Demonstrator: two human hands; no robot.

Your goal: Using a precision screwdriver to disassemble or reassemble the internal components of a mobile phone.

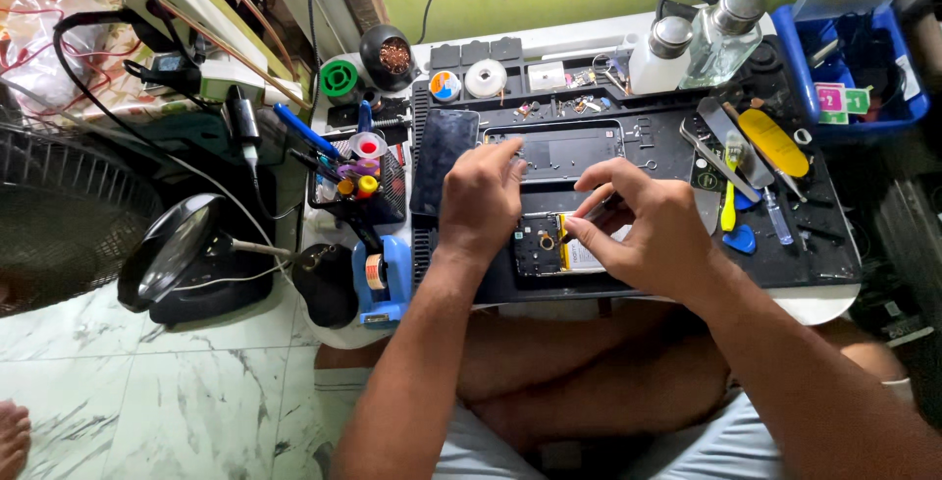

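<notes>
The opened phone (549,244) lay near the front edge of the dark mat (648,141) on the white worktop (819,303), its insides showing. The left hand (481,200) rested curled on the phone's upper left corner, fingers bent down against it, gripping nothing else as far as could be seen. The right hand (643,230) was pinched shut on a thin tool (599,208), tip pointing at the phone's middle. Pretty tight spot: a loose screen (444,159) sat just left of the left hand, a basket of pens (361,181) beyond it, and picks and tweezers (731,161) crowded the mat's right side. Two bottles (692,43) stood at the back edge.
</notes>
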